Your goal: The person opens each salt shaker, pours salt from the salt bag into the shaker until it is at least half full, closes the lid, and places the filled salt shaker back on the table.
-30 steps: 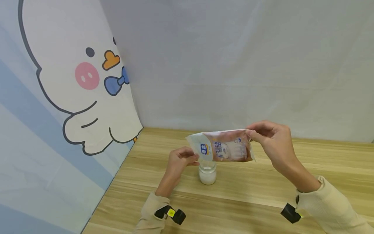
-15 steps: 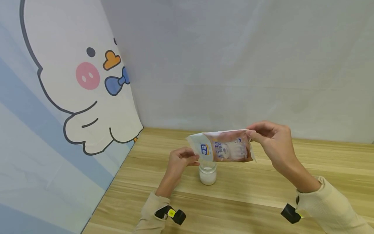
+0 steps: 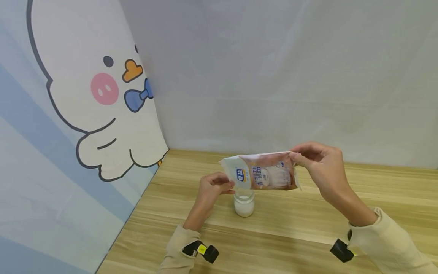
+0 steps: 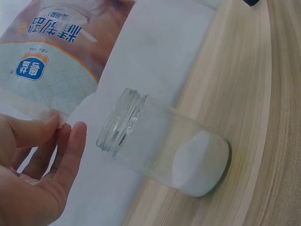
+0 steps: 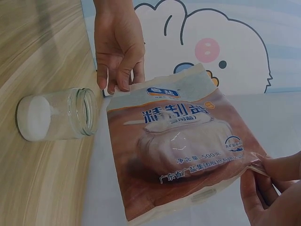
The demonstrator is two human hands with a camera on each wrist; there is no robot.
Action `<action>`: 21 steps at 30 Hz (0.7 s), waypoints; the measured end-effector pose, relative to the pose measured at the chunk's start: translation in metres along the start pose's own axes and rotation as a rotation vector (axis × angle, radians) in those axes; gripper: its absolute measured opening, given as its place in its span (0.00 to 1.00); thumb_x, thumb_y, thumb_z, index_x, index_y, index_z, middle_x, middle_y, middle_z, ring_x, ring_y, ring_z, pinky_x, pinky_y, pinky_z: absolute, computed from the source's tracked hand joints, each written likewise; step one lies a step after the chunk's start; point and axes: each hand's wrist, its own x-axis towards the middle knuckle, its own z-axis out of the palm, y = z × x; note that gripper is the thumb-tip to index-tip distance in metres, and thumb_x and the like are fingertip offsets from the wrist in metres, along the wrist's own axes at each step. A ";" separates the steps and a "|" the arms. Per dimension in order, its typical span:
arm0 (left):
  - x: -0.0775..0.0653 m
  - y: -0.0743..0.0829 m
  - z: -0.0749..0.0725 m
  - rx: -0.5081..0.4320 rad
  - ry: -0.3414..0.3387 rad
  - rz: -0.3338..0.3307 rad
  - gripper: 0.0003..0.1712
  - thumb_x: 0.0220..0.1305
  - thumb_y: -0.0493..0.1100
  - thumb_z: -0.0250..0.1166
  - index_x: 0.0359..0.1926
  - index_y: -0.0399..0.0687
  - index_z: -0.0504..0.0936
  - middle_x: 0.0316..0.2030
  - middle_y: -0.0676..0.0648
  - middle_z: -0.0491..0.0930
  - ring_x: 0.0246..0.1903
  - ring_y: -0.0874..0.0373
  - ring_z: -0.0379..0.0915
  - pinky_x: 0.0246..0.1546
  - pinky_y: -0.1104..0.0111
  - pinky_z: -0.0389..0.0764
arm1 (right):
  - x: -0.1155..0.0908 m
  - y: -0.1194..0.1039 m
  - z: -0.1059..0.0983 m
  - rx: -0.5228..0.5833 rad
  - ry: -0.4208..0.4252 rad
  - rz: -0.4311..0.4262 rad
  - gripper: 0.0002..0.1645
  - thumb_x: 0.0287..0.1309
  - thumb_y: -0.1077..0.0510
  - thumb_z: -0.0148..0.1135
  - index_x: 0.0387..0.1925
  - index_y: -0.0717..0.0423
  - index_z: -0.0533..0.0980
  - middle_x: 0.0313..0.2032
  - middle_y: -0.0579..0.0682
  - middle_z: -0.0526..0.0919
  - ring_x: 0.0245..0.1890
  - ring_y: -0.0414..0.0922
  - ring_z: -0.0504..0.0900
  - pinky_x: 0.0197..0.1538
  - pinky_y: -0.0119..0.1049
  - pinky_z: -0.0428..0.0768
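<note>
A brown and pale-blue salt bag hangs in the air, tilted on its side above a small glass jar. Its pale-blue end is pinched at a corner by my left hand, thumb against fingers, as the left wrist view shows. At the brown end, my right hand pinches the other corner of the bag. White salt covers the bottom of the lidless jar, which stands upright on the table. In the right wrist view the bag's printed face is spread out beside the jar.
The wood-grain table runs up to a plain pale backdrop. At the left rises a blue panel with a white cartoon character. Each sleeve carries a small black camera at the wrist.
Both hands keep their grip on the bag, and the jar stays in place. The whole head view has shifted slightly.
</note>
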 end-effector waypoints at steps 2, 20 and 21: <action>0.001 -0.001 0.000 0.000 0.000 -0.002 0.08 0.54 0.26 0.66 0.37 0.25 0.79 0.31 0.41 0.81 0.33 0.45 0.80 0.38 0.58 0.85 | 0.000 0.000 0.000 -0.001 0.001 -0.002 0.11 0.58 0.61 0.65 0.36 0.67 0.80 0.31 0.46 0.83 0.31 0.39 0.81 0.38 0.25 0.81; -0.001 0.001 0.000 0.006 -0.008 -0.012 0.08 0.54 0.27 0.66 0.37 0.26 0.79 0.31 0.40 0.81 0.35 0.42 0.80 0.38 0.58 0.85 | 0.000 -0.003 0.000 -0.009 0.002 -0.018 0.10 0.58 0.61 0.65 0.35 0.67 0.81 0.30 0.46 0.83 0.30 0.39 0.81 0.37 0.25 0.82; -0.001 0.001 0.000 0.005 -0.008 -0.012 0.08 0.54 0.26 0.66 0.37 0.26 0.79 0.31 0.40 0.81 0.35 0.42 0.80 0.38 0.58 0.86 | 0.000 -0.004 0.000 -0.010 0.002 -0.017 0.10 0.58 0.61 0.65 0.35 0.67 0.81 0.30 0.46 0.83 0.30 0.39 0.81 0.37 0.25 0.82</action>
